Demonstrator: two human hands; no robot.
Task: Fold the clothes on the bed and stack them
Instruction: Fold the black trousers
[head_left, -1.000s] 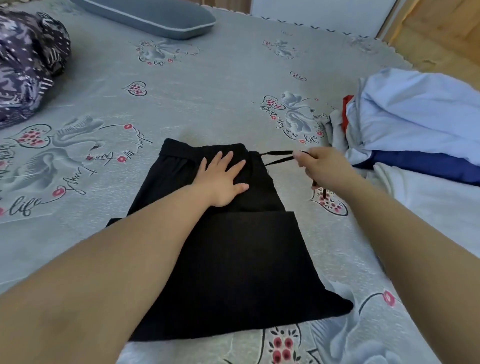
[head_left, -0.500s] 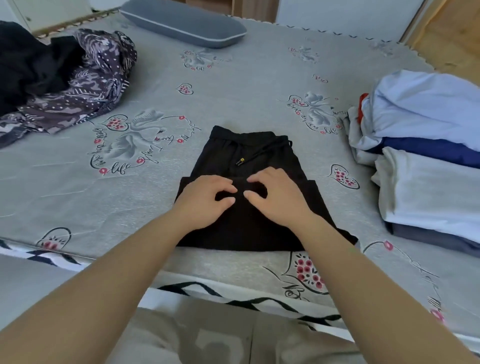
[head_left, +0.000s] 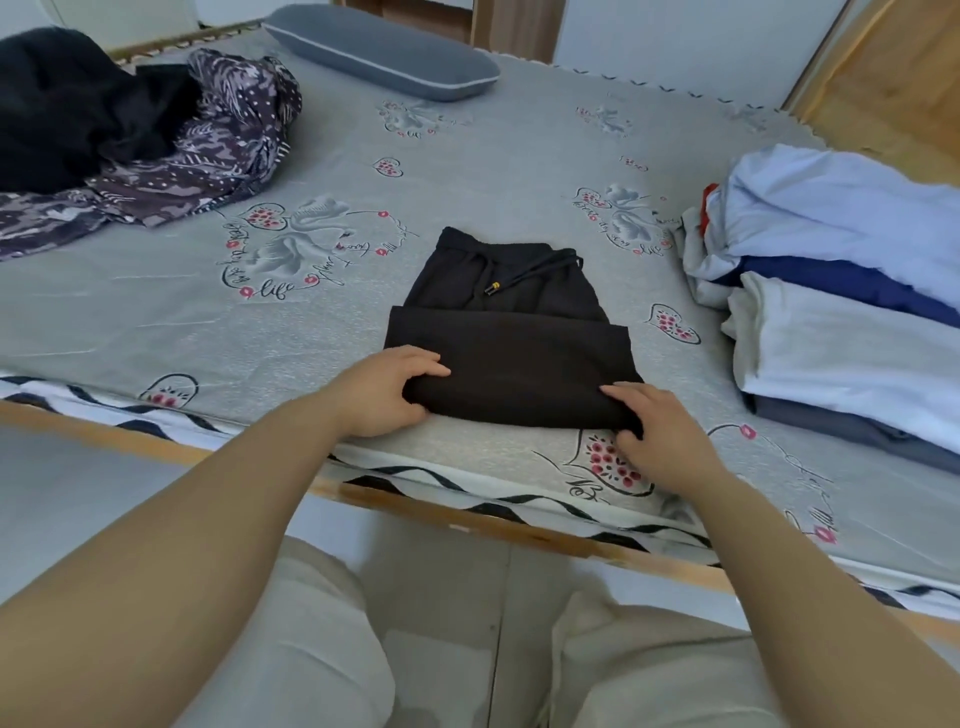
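Black trousers (head_left: 511, 358) lie folded near the bed (head_left: 467, 171) front edge. Left hand (head_left: 382, 392) grasps the near-left fold, right hand (head_left: 657, 441) grasps the near-right corner. Folded stack (head_left: 841, 312) at right; unfolded clothes pile (head_left: 130, 135) far left.

Black trousers (head_left: 511, 358) lie folded near the bed's (head_left: 467, 156) front edge, waistband and drawstring facing away, the lower half doubled over on top. At right sits a stack (head_left: 841, 312) of folded clothes, pale blue on top. Far left, a purple patterned garment (head_left: 208, 140) and a black one (head_left: 67, 104) lie crumpled, touching.
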